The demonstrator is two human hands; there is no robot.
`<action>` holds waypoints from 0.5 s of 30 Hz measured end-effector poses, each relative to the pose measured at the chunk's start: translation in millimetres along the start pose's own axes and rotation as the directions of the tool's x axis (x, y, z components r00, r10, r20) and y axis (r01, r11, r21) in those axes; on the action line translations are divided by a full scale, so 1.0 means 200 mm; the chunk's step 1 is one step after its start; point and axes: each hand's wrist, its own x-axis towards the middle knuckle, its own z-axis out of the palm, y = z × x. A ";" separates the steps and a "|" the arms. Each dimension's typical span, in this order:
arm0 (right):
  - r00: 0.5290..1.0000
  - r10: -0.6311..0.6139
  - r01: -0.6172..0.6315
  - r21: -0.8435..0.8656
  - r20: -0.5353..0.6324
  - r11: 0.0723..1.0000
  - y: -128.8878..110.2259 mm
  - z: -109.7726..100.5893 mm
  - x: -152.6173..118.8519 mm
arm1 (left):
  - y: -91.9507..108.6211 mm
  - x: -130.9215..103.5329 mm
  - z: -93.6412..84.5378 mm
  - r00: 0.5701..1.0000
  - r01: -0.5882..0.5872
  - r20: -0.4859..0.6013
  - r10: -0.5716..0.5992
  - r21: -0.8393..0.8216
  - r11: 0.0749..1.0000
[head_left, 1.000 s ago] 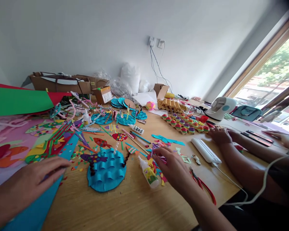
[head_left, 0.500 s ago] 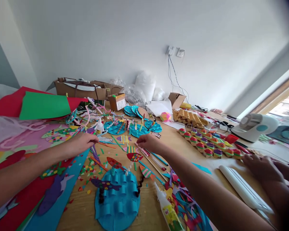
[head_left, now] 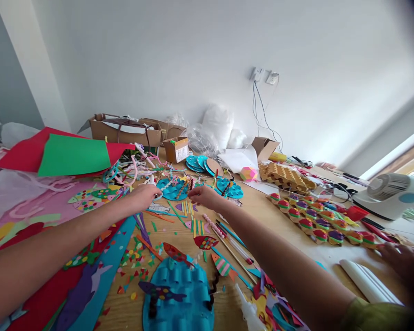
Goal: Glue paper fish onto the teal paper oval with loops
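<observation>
My left hand [head_left: 145, 196] reaches forward to the left edge of a blue painted disc [head_left: 175, 191] bearing twisted pipe cleaners. Its fingers are partly bent, and a white glue bottle [head_left: 152, 179] shows just behind them. At the disc's right side is my right hand [head_left: 204, 197], thumb and fingers slightly apart. Whether either hand touches the disc is hard to see. Nearest me lies a larger blue egg-carton base [head_left: 179, 294] with paper fish on it, including a red fish [head_left: 175, 253] and a purple fish [head_left: 162, 291].
Paper scraps and a glue bottle [head_left: 249, 312] lie near my right forearm. A painted egg tray [head_left: 317, 216], a white fan [head_left: 382, 195] and another person's hand [head_left: 400, 262] are on the right. Coloured sheets [head_left: 76, 154] lie left; cardboard boxes [head_left: 124, 131] stand behind.
The view has turned left, so things appear further right. My left hand has moved forward and right, my right hand left, closing in on the blue disc. The other person's hand has shifted too.
</observation>
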 end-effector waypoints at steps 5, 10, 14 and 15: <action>0.999 0.011 -0.005 0.182 -0.031 0.983 -0.09 -0.02 0.07 | 0.07 0.17 0.04 1.000 -0.026 -0.014 0.026 0.006 1.000; 0.990 0.041 -0.004 0.262 -0.134 0.965 -0.08 -0.08 -0.03 | 0.10 0.40 -0.02 0.998 -0.028 -0.052 0.029 0.026 0.999; 0.985 0.050 -0.002 0.274 -0.168 0.962 -0.08 -0.12 -0.27 | 0.09 0.58 -0.05 0.998 -0.051 -0.022 0.052 0.060 0.997; 0.987 0.025 0.019 0.270 -0.159 0.963 -0.08 -0.12 -0.35 | 0.09 0.61 -0.04 0.998 -0.069 0.000 0.070 0.071 0.995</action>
